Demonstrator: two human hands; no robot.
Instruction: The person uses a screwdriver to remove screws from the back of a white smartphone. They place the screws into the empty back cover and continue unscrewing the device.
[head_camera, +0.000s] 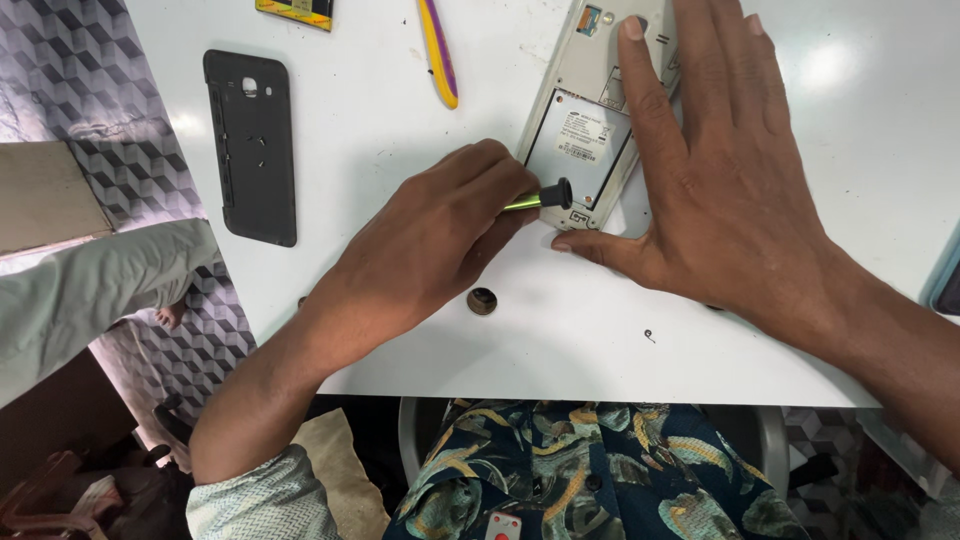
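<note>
Head view, the only one we have: our left hand (435, 240) is closed around a small screwdriver (545, 197) with a green shaft and black cap, its end at the lower edge of an opened phone (592, 130) lying back-up on the white desk (560, 330). Our right hand (725, 190) lies flat and spread over the phone, fingers extended, thumb pressed at the lower corner, gripping nothing but pinning it down. The dark back cover (252, 145) is already off and sits well apart to the left; the battery bay shows its pale label, so the battery appears to be in place. We judge the opening done and the screw work under way; how many screws are out we cannot tell. A small round piece (482, 301) and a tiny speck, perhaps a screw (649, 335), lie loose near the desk edge. A yellow and purple pry tool (438, 52) rests above.
</note>
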